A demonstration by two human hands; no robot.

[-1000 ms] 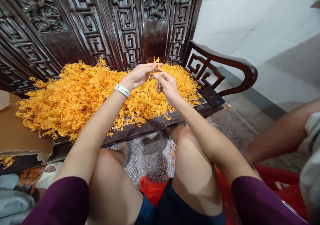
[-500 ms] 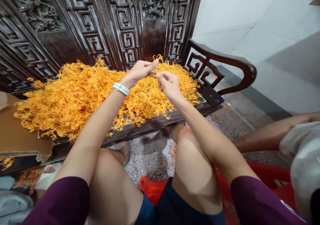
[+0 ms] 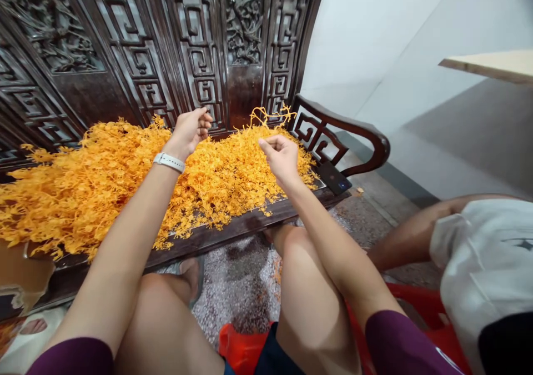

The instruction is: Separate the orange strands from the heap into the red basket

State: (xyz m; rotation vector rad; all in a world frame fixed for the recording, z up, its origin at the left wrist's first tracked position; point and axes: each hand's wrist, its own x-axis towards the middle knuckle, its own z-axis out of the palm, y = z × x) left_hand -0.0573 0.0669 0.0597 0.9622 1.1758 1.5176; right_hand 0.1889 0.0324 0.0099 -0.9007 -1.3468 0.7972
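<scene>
A big heap of orange, stringy, flower-like pieces [image 3: 120, 169] lies on a dark wooden bench [image 3: 245, 211]. My left hand [image 3: 192, 133], with a white watch band [image 3: 169, 162] at the wrist, is raised over the middle of the heap. Its fingers are loosely bent, part of the palm shows, and I see nothing in it. To its right, my right hand [image 3: 282, 157] is closed in a pinch above the heap; whether anything small is between thumb and finger, I cannot tell. Just above that hand, a loose orange strand [image 3: 260, 114] appears in the air, seemingly touching neither hand.
A carved backrest [image 3: 245, 91] rises behind the heap, and a curved armrest [image 3: 366, 133] closes the right end. By it lies a dark phone [image 3: 334, 178]. Cardboard [image 3: 29, 275] is at the lower left. Another person's leg [image 3: 400, 236] and a red chair [image 3: 420, 303] are at right.
My hands, formerly close together on an orange strand, have moved apart. A strand now hangs loose in the air above my right hand. The view has shifted up and right.
</scene>
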